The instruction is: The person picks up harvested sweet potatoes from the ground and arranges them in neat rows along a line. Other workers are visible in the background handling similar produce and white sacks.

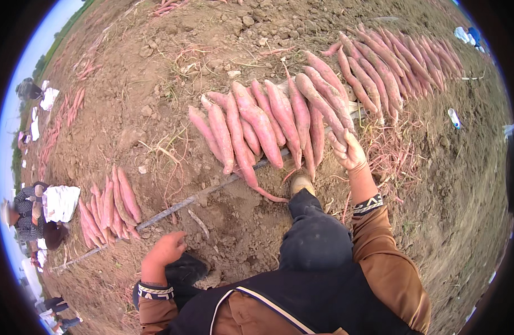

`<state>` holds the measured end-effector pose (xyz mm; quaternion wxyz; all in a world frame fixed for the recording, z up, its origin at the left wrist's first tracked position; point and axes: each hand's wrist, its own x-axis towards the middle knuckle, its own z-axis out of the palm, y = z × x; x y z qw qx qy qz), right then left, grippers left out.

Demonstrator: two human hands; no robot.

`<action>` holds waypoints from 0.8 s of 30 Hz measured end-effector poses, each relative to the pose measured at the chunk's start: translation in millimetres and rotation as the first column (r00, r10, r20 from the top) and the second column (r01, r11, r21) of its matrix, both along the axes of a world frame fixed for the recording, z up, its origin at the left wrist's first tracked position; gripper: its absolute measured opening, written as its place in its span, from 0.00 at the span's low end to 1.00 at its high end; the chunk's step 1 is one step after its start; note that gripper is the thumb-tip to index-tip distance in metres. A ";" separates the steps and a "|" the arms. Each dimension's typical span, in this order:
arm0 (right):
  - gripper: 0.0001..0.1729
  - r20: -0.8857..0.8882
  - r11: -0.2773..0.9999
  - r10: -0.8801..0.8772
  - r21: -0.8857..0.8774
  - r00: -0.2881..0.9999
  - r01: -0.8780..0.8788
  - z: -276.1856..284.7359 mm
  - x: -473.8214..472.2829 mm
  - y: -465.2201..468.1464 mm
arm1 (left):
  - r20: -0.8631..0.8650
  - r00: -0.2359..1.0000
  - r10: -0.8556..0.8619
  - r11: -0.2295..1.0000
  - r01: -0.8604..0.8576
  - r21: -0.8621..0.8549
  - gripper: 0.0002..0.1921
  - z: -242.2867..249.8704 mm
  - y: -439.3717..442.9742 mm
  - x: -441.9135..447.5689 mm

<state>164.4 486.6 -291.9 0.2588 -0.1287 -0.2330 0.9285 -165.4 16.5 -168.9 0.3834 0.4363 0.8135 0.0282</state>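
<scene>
My right hand (348, 151) grips the lower end of a long sweet potato (319, 99), with a second sweet potato (331, 93) lying close against it at the thumb. Both slant over the right end of a row of pink sweet potatoes (257, 115) laid side by side on the soil. My left hand (167, 250) hangs low at the left, fingers curled in and partly hidden behind its back; nothing shows in it. Nearest to it on the ground is a smaller heap of sweet potatoes (108, 205).
A dark flat drip hose (190, 201) runs beneath the piles. Another large sweet potato pile (391, 63) lies at the upper right, with thin roots (393, 157) below it. My boot (301, 183) touches the middle row. A person (29, 213) crouches far left beside a white sack (61, 203).
</scene>
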 end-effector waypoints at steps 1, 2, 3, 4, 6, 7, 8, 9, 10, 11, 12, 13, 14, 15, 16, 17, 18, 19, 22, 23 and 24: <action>0.26 0.025 0.999 -0.005 -0.048 1.000 0.006 -7.5 -3.0 -6.1 | -0.004 1.000 0.002 1.000 -0.002 -0.003 0.19 0.8 -0.3 -0.2; 0.22 0.012 1.000 0.009 0.014 1.000 -0.009 6.5 -13.7 -22.1 | 0.001 1.000 0.007 1.000 -0.007 -0.005 0.19 1.5 1.1 -0.4; 0.23 0.078 0.998 0.020 0.060 0.997 -0.024 3.2 -18.1 -34.4 | 0.005 1.000 0.013 1.000 -0.013 -0.007 0.19 2.1 2.9 0.0; 0.28 0.084 0.995 0.013 0.095 0.996 -0.021 4.0 -21.6 -48.7 | 0.011 1.000 0.019 1.000 -0.019 -0.007 0.19 2.3 3.9 0.2; 0.37 0.177 0.973 -0.011 0.228 0.984 -0.030 2.8 -23.7 -62.1 | 0.011 1.000 0.000 1.000 0.000 0.007 0.18 1.9 4.6 0.1; 0.41 0.259 0.946 -0.037 0.320 0.965 -0.049 1.1 -24.3 -66.0 | 0.011 1.000 -0.009 1.000 0.009 0.011 0.18 2.2 3.4 0.3; 0.46 0.336 0.910 -0.072 0.408 0.939 -0.077 0.1 -24.4 -69.2 | 0.017 0.999 -0.028 0.999 0.027 0.025 0.18 1.7 2.1 0.1; 0.46 0.389 0.884 -0.095 0.457 0.916 -0.102 0.5 -22.5 -71.5 | 0.022 0.999 -0.046 0.998 0.045 0.040 0.18 0.1 0.7 -0.3; 0.46 0.434 0.852 -0.119 0.506 0.893 -0.132 6.4 -23.8 -71.8 | 0.022 0.998 -0.059 0.997 0.057 0.058 0.18 0.1 -0.9 -1.4; 0.46 0.475 0.818 -0.145 0.552 0.868 -0.165 12.2 -24.6 -72.3 | 0.026 0.998 -0.061 0.996 0.059 0.072 0.18 -0.1 -2.2 -1.6; 0.44 0.499 0.775 -0.168 0.600 0.850 -0.200 16.7 -24.2 -73.2 | 0.029 0.998 -0.062 0.994 0.059 0.087 0.18 -0.4 -3.1 -1.1; 0.43 0.503 0.761 -0.161 0.611 0.849 -0.218 18.9 -23.2 -72.3 | 0.032 0.998 -0.063 0.992 0.059 0.107 0.18 -0.5 -1.8 -0.7; 0.42 0.508 0.746 -0.154 0.622 0.848 -0.237 20.6 -22.0 -72.0 | 0.047 0.998 -0.050 0.996 0.046 0.082 0.18 0.5 -1.0 -0.8; 0.41 0.512 0.731 -0.146 0.633 0.847 -0.257 22.9 -22.0 -72.8 | 0.062 0.997 -0.035 0.998 0.032 0.056 0.19 2.3 -0.4 -1.0; 0.40 0.504 0.744 -0.108 0.612 0.857 -0.266 29.6 -24.4 -74.7 | 0.073 0.997 -0.017 0.999 0.015 0.030 0.19 4.0 -1.2 -1.3; 0.41 0.492 0.718 -0.066 0.628 0.868 -0.302 38.3 -26.5 -75.7 | 0.050 0.998 -0.031 0.998 0.029 0.049 0.19 2.4 -5.0 -0.7; 0.40 0.472 0.668 -0.081 0.680 0.878 -0.304 49.3 -31.1 -78.5 | 0.020 0.999 -0.045 0.997 0.044 0.069 0.18 0.7 -7.2 -1.4; 0.39 0.450 0.614 -0.094 0.728 0.888 -0.304 61.2 -35.1 -82.4 | -0.011 0.998 -0.057 0.995 0.058 0.087 0.17 0.6 -9.7 -2.2; 0.34 0.472 0.459 -0.043 0.792 0.881 -0.402 99.2 -46.3 -86.2 | 0.043 0.999 -0.011 1.000 0.012 -0.020 0.20 6.2 -2.2 -2.2; 0.33 0.475 0.415 0.019 0.797 0.880 -0.439 111.8 -52.3 -89.8 | 0.035 0.999 -0.009 1.000 0.010 -0.011 0.20 6.6 -5.4 -2.7; 0.32 0.483 0.325 0.120 0.807 0.867 -0.494 121.1 -60.2 -91.0 | 0.027 1.000 -0.007 1.000 0.007 -0.004 0.20 6.0 -8.8 -3.7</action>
